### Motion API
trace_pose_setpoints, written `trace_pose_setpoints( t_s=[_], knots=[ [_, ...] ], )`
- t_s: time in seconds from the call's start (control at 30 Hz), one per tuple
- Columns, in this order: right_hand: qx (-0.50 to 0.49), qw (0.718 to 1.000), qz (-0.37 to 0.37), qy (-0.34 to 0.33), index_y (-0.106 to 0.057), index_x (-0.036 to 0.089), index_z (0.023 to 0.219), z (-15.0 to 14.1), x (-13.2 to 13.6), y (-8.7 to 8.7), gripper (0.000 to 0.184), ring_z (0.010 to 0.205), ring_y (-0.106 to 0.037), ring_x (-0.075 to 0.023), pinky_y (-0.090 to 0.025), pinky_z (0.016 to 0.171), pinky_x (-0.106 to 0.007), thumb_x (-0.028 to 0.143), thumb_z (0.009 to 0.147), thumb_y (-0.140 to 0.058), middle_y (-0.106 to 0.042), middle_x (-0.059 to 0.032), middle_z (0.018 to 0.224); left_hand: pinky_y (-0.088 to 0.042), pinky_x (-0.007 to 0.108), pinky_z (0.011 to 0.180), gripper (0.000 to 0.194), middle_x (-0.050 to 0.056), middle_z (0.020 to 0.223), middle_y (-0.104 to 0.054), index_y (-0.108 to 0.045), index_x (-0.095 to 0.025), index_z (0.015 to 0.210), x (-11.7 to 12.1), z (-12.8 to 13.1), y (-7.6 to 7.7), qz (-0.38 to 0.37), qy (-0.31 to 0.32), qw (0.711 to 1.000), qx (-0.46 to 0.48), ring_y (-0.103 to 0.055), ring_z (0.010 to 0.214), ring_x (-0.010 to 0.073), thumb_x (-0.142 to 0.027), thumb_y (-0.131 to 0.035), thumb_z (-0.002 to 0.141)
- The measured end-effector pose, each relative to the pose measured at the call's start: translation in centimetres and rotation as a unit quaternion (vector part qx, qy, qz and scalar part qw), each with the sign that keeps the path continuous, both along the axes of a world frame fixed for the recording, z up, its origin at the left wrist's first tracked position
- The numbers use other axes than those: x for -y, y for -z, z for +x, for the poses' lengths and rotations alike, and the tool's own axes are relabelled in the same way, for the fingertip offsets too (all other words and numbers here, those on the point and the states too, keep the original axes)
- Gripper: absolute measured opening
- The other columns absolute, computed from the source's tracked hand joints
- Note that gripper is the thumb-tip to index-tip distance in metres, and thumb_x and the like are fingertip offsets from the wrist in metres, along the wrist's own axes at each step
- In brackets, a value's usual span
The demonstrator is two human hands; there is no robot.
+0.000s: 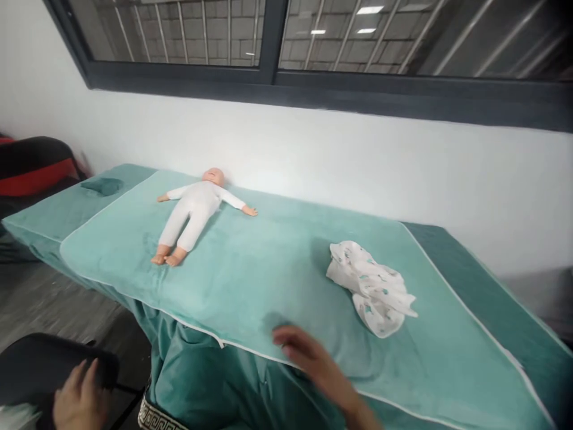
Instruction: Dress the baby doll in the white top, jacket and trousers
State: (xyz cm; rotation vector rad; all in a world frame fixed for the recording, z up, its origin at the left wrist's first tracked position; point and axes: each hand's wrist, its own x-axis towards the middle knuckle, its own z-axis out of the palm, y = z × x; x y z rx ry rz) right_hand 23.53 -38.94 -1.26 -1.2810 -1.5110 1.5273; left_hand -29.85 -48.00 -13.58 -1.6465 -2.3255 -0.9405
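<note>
My left hand (83, 395) is low at the left, in front of a black chair seat, with its fingers stretched out and nothing visible in them. Over the front edge of the bed, my right hand (311, 361) hovers with loosely curved fingers and holds nothing that I can see. To its right lies a crumpled white cloth (371, 288) printed with small green and dark marks. A baby doll (197, 206) in a white suit lies on its back toward the far left of the bed, arms spread and head near the wall.
The bed wears a light green cover (277, 263) over a darker teal sheet (215, 388) that hangs down in front. A dark teal patch (102, 186) lies at its left end. Black chair seat (49, 364) at lower left; red-and-black chair (38, 170) beyond. A window (268, 74) tops the wall.
</note>
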Motion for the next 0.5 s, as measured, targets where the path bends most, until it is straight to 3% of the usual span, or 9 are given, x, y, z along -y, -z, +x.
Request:
trace_pose_setpoints(
  t_s=[0.1,0.17,0.27,0.33,0.4,0.5],
  knots=[
    [0.119,0.973,0.122,0.156,-0.063,0.026,0.118,5.4,-3.4,-3.5,0.037,0.120,-0.060,-0.0302,-0.048,0.104,-0.047,0.052,0.093,-0.058,-0.065,-0.0106,0.126,-0.043,0.064,0.108,0.044,0.013,0.137,-0.057,-0.060,-0.031,0.124,-4.2,5.5,-0.6,0.027,0.130,0.991,-0.015,-0.054,0.129,0.0414,-0.028,-0.058,0.080],
    [0.288,0.903,0.216,0.233,-0.058,0.024,0.128,8.2,-5.3,-4.4,0.041,0.122,-0.057,-0.0334,-0.047,0.105,-0.050,0.046,0.093,-0.055,-0.061,-0.0144,0.132,-0.044,0.061,0.111,0.047,0.003,0.143,-0.054,-0.057,-0.041,0.127,-6.6,9.9,-1.7,0.063,0.171,0.983,0.014,-0.052,0.133,0.0371,-0.028,-0.059,0.082],
    [0.534,0.773,0.247,0.238,-0.055,0.020,0.135,10.8,-6.7,-4.5,0.043,0.128,-0.050,-0.0395,-0.045,0.101,-0.054,0.035,0.095,-0.051,-0.056,-0.0201,0.139,-0.053,0.055,0.103,0.044,0.010,0.138,-0.057,-0.059,-0.032,0.129,-9.4,16.0,-3.9,0.080,0.246,0.966,0.021,-0.057,0.128,0.0347,-0.020,-0.058,0.087],
    [0.615,0.730,0.220,0.201,-0.060,0.019,0.128,11.9,-7.1,-4.3,0.036,0.120,-0.054,-0.0382,-0.047,0.092,-0.049,0.031,0.097,-0.047,-0.061,-0.0199,0.130,-0.052,0.051,0.105,0.043,0.012,0.138,-0.058,-0.060,-0.027,0.129,-10.8,18.9,-5.3,0.089,0.322,0.942,0.016,-0.056,0.131,0.0314,-0.014,-0.054,0.089],
    [0.634,0.730,0.193,0.164,-0.065,0.019,0.114,12.9,-7.5,-4.8,0.028,0.111,-0.058,-0.0345,-0.046,0.084,-0.042,0.029,0.097,-0.045,-0.066,-0.0173,0.117,-0.047,0.052,0.112,0.043,0.010,0.140,-0.058,-0.061,-0.027,0.128,-12.3,20.5,-6.6,0.078,0.392,0.917,0.004,-0.052,0.135,0.0291,-0.009,-0.052,0.090],
    [0.566,0.788,0.156,0.182,-0.065,0.020,0.093,14.6,-8.4,-6.9,0.025,0.094,-0.061,-0.0272,-0.043,0.073,-0.035,0.035,0.098,-0.045,-0.068,-0.0115,0.100,-0.044,0.051,0.114,0.039,0.009,0.136,-0.061,-0.063,-0.025,0.124,-14.9,21.3,-8.3,0.078,0.411,0.908,0.039,-0.051,0.135,0.0273,-0.009,-0.049,0.091]
  ],
)
